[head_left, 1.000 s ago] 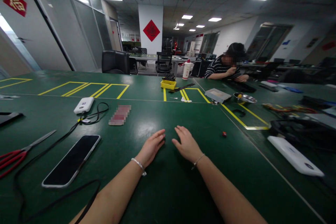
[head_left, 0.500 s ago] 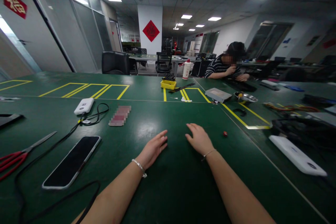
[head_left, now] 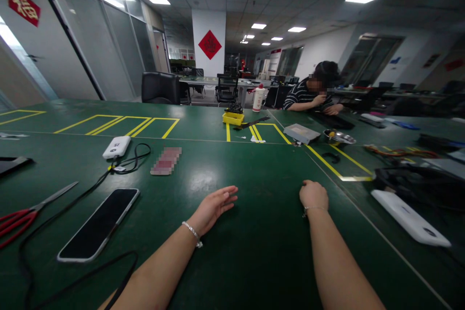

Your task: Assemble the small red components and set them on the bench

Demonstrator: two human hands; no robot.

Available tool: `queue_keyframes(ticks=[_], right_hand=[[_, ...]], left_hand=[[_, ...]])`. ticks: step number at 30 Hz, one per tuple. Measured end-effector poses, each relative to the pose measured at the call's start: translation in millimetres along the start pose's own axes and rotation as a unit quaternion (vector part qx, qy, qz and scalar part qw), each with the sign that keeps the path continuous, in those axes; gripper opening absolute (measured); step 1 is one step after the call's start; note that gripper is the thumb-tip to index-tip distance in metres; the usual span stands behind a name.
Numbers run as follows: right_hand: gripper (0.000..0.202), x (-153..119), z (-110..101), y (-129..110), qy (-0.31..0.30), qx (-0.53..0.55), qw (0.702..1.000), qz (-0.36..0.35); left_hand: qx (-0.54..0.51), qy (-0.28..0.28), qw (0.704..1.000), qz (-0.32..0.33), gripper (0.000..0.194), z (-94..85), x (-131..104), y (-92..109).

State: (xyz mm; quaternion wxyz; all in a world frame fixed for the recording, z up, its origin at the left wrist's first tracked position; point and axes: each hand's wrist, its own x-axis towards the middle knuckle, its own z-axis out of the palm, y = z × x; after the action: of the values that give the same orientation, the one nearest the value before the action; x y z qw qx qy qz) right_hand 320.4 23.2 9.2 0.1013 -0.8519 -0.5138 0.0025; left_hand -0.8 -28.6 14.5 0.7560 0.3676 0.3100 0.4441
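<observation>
My left hand [head_left: 214, 207] hovers low over or rests on the green table [head_left: 254, 261]; which one I cannot tell. Its fingers are stretched out, with nothing in them. Further right, my right hand [head_left: 314, 195] is down at the table with its fingers curled inward and closed. The back of the hand hides its fingertips and whatever lies under them. The small red object seen earlier at this spot is out of sight.
Left of my hands lie a phone [head_left: 101, 225], red-handled scissors [head_left: 31, 214], a white power bank [head_left: 116, 147] with a black cable and a blurred card [head_left: 166, 161]. A white device [head_left: 410, 218] lies right. Beyond are a yellow tray [head_left: 233, 118], grey box [head_left: 301, 133], metal bowl [head_left: 341, 137] and a seated person [head_left: 312, 89].
My right hand has moved right, onto the spot of the small red object, and its fingers have closed. That object is now hidden. My left hand has shifted only slightly.
</observation>
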Motion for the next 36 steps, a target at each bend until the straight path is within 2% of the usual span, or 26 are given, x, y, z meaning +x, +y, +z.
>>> queue_keyframes(ticks=[6, 15, 18, 20, 23, 26, 29, 32, 36], right_hand=[[0.032, -1, -6, 6, 0.005, -0.006, 1.000, 0.024], [0.031, -6, -14, 6, 0.005, -0.034, 0.999, 0.015], [0.031, -8, -20, -1, 0.022, -0.021, 1.000, -0.003], [0.028, -15, -25, -15, 0.049, 0.023, 0.998, -0.041], [0.021, -37, -28, -49, 0.058, 0.141, 0.978, -0.142], [0.015, -69, -23, -90, 0.024, 0.248, 0.933, -0.261], [0.010, -101, -13, -120, 0.000, 0.285, 0.885, -0.368], [0.007, -120, -5, -133, -0.004, 0.278, 0.857, -0.434], [0.011, -128, -5, -135, -0.008, 0.280, 0.836, -0.472]], left_hand=[[-0.004, 0.004, 1.000, -0.007, 0.030, 0.7, 0, 0], [-0.018, 0.009, 1.000, -0.007, 0.030, -1.4, 2, -1], [-0.024, 0.010, 1.000, -0.009, 0.030, -0.8, 2, -1], [-0.030, 0.016, 0.999, -0.016, 0.030, 0.4, 2, 0], [-0.043, 0.020, 0.998, -0.036, 0.031, 3.6, 1, 0], [-0.064, 0.013, 0.997, -0.049, 0.030, 6.9, 1, -2], [-0.083, 0.006, 0.995, -0.056, 0.027, 7.7, 2, -4], [-0.085, 0.001, 0.995, -0.049, 0.022, 5.7, 4, -6], [-0.056, 0.017, 0.998, -0.030, 0.013, 5.1, 7, -10]])
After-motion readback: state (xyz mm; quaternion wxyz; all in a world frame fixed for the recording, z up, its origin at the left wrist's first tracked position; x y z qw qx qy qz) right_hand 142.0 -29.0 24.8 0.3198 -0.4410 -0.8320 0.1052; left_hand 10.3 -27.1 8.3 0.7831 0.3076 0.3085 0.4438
